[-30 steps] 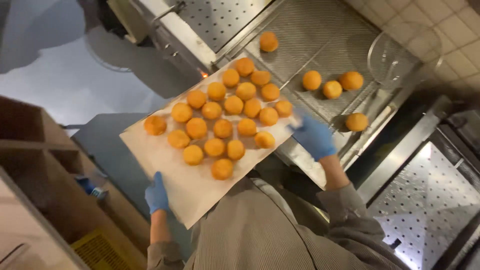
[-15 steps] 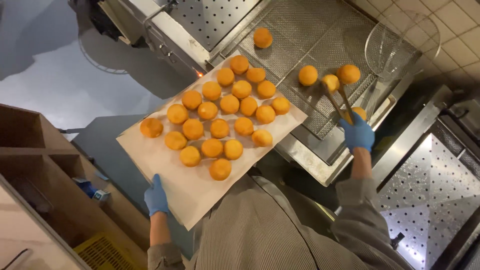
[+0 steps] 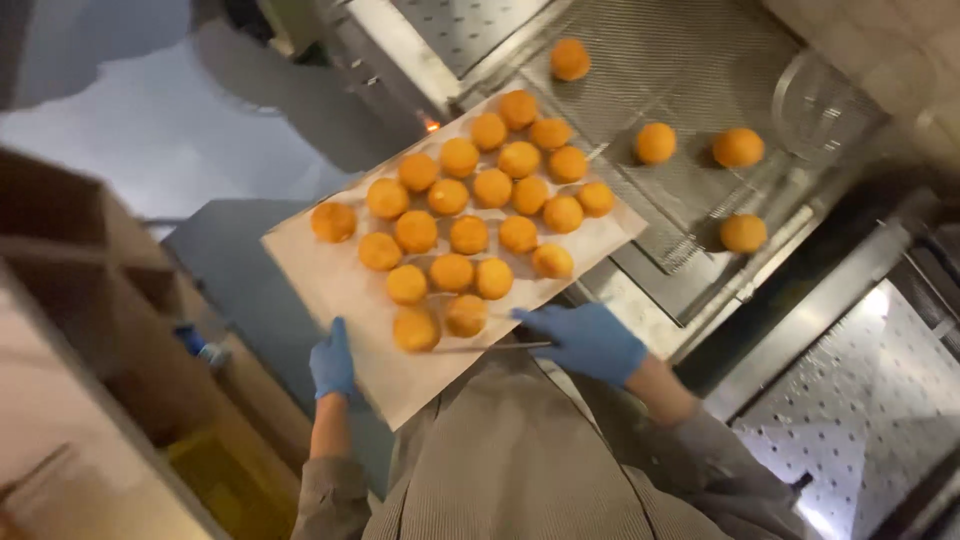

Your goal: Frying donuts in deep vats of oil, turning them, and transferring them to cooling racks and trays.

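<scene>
Fingers of both gloved hands, left hand (image 3: pixel 333 362) and right hand (image 3: pixel 590 340), grip the paper-lined tray (image 3: pixel 350 290) above a steel fryer counter (image 3: pixel 690 70).

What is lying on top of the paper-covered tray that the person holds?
On the tray lie about twenty round golden breaded balls. The right hand brings tongs to the nearest one. The tray beneath the paper is hidden.

Right hand (image 3: pixel 590 340) back at tray (image 3: pixel 330 285)
</scene>
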